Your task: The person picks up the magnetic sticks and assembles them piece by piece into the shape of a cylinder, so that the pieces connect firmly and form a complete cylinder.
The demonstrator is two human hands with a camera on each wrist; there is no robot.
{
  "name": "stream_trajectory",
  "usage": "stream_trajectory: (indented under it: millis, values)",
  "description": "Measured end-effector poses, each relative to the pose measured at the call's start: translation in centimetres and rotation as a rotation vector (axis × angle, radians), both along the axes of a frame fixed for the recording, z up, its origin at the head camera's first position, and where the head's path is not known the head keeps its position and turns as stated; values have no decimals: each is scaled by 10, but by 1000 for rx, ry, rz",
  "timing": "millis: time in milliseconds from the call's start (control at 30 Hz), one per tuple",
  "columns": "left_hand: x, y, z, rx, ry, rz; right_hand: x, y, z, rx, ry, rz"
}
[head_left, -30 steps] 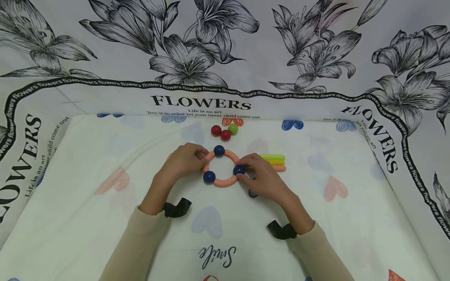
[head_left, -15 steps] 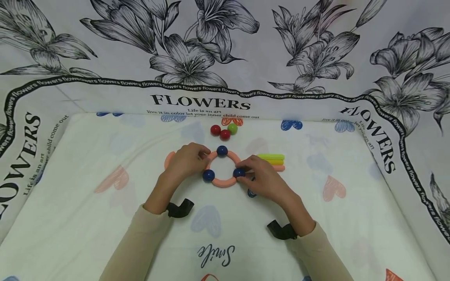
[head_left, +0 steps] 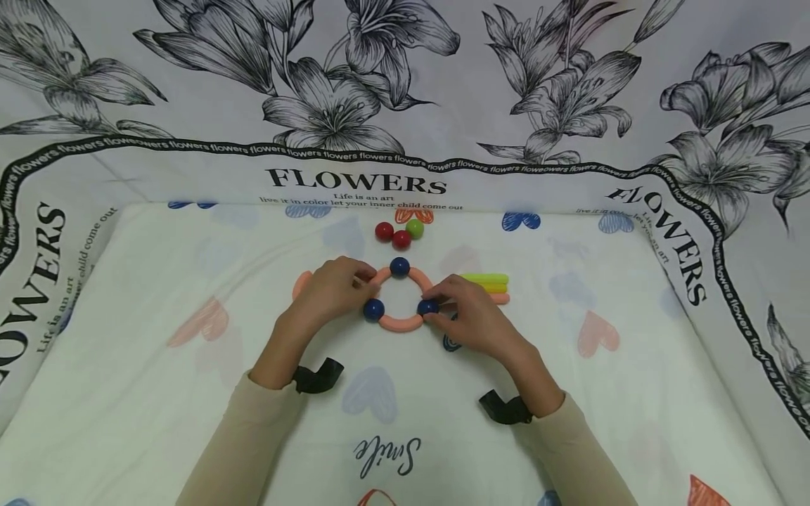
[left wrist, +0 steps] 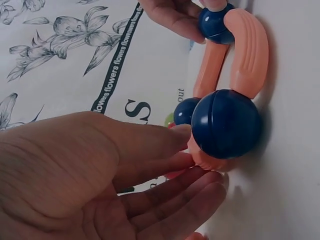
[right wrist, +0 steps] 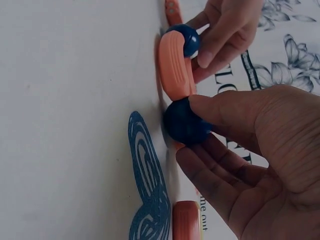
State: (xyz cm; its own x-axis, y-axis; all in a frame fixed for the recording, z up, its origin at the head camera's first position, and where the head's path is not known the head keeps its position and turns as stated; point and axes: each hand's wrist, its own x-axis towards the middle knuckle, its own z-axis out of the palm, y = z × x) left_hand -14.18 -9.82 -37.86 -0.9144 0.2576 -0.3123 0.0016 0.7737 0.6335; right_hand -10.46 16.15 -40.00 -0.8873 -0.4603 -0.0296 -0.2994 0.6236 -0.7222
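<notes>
Three blue balls and three curved orange rods form a closed ring on the tablecloth. In the head view the balls are at the top (head_left: 399, 267), the left (head_left: 373, 310) and the right (head_left: 427, 306). My left hand (head_left: 333, 287) pinches the ring's left curved rod between thumb and fingers, just above the left ball. My right hand (head_left: 477, 316) grips the right ball, thumb on the near side. The wrist views show the near curved rod (left wrist: 250, 52) joining those two lower balls. Fingers partly cover the left and right rods.
Beyond the ring sit two red balls (head_left: 384, 232) and a green ball (head_left: 414, 228). Green, yellow and orange straight rods (head_left: 496, 289) lie partly behind my right hand. Another orange piece (head_left: 301, 282) shows beside my left hand. A white tablecloth (head_left: 557, 450) with printed hearts lies underneath.
The ring has turned slightly clockwise: its top ball has shifted a little right and its left ball slightly up. Both hands keep their hold. The head view has shifted slightly.
</notes>
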Motion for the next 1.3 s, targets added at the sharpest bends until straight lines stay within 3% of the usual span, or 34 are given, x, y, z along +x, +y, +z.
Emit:
stream_trajectory:
  millis: [133, 300, 400, 567, 733, 967, 1300]
  values:
    - [5, -3, 2, -8, -2, -66, -1, 1, -1, 7, 1, 1]
    - [21, -5, -2, 2, 66, -128, -1, 2, -3, 27, 13, -11]
    - [34, -5, -6, -34, 131, -118, -3, 3, -1, 45, 4, 3]
    - [53, -3, -11, -98, 196, -46, -5, 10, 5, 20, 4, -3]
    - [55, -1, -14, -52, 216, -5, -7, 17, 9, -4, 11, -48]
    - [62, -1, -26, -41, 226, 30, -2, 18, 5, -1, 6, -42]
    - [55, 1, -22, -35, 264, 39, -7, 26, 9, -11, 92, -100]
